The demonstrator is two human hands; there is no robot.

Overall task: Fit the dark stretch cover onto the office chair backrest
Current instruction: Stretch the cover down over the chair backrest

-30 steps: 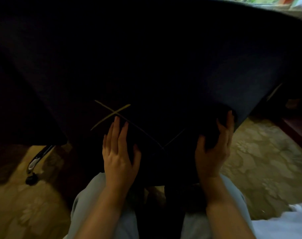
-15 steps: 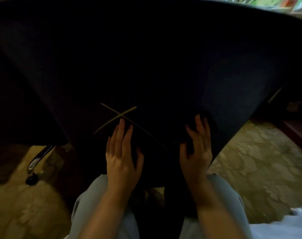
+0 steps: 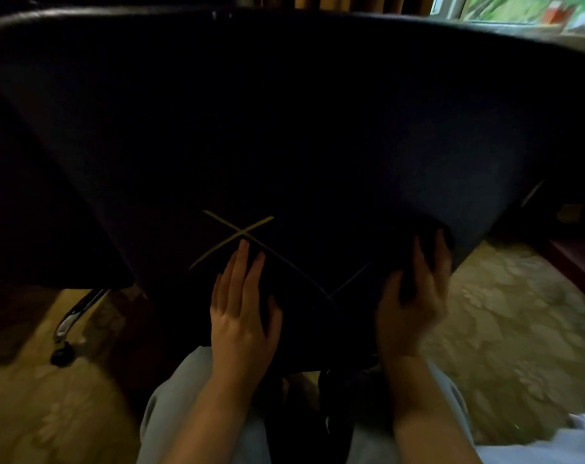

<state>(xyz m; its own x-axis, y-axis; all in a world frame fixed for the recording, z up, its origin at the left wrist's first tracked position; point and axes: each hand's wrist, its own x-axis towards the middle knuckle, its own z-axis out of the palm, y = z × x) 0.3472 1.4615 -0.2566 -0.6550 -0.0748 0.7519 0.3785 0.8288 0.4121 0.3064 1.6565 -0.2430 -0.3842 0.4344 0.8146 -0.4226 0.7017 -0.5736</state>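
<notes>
Dim room, floral carpet (image 3: pixel 505 329) underfoot. Before me the dark stretch cover (image 3: pixel 317 145) spans the office chair backrest (image 3: pixel 67 18). My left hand (image 3: pixel 240 316) presses flat on it, fingers straight; my right hand (image 3: pixel 411 296) grips its lower edge. A window (image 3: pixel 505 8) glows upper right.

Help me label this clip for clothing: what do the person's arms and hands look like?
Left hand and right hand are bare: no gloves, rings or watch visible. Left forearm and right forearm are uncovered to the frame's edge, no sleeve in view.
</notes>
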